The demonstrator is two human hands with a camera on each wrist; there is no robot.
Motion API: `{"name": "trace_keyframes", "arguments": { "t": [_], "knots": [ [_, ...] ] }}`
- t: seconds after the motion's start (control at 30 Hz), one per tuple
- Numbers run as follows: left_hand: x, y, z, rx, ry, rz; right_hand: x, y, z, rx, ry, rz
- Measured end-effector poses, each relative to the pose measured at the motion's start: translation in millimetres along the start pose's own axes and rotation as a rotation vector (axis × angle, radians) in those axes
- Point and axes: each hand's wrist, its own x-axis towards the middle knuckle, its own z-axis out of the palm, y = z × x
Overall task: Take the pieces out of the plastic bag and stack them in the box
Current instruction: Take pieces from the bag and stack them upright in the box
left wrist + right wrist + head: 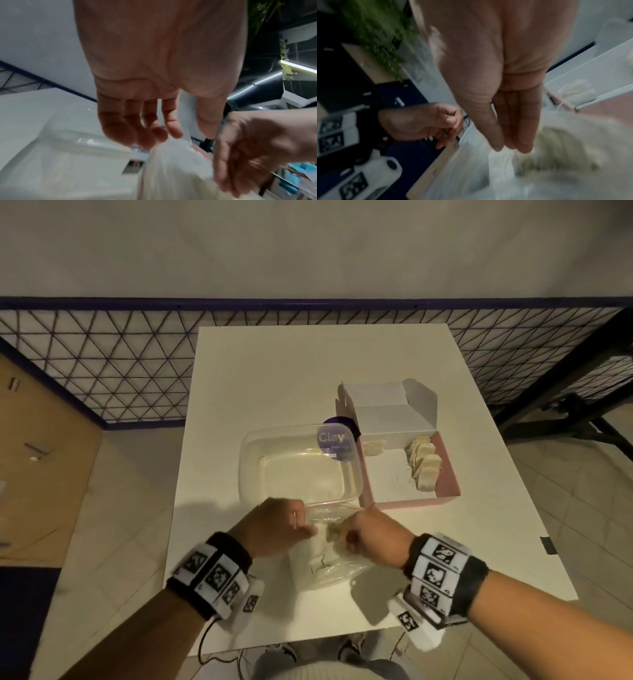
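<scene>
in the head view, a clear plastic bag is seen on the white bench, near its front edge, with both hands at its mouth. the left hand is closed on the bag's edge; the right hand is curled around pale pieces at the opening. behind stands a clear tub, and beside it the pink box, where more pieces are stacked along one wall.

in the left wrist view, the bag is shown under the fingers, blurred.

in the right wrist view, the right hand's grip is together, pinched on the pieces.
</scene>
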Motion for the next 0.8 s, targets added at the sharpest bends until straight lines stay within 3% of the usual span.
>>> {"name": "trace_keyframes", "arguments": {
  "t": [0.1,0.23,0.47,0.8],
  "knots": [
    [-16,-13,27,-0.041,-0.011,0.022,24,-13,26,-0.186,-0.062,0.134],
    [-18,-17,47,-0.033,-0.029,-0.051,43,-8,45,-0.284,-0.082,0.238],
    [-23,-20,52,-0.013,-0.055,-0.147,49,-4,65,-0.226,0.089,0.272],
    [-25,-20,55,-0.003,-0.049,-0.132,50,-8,78,-0.319,-0.036,0.329]
  ]
}}
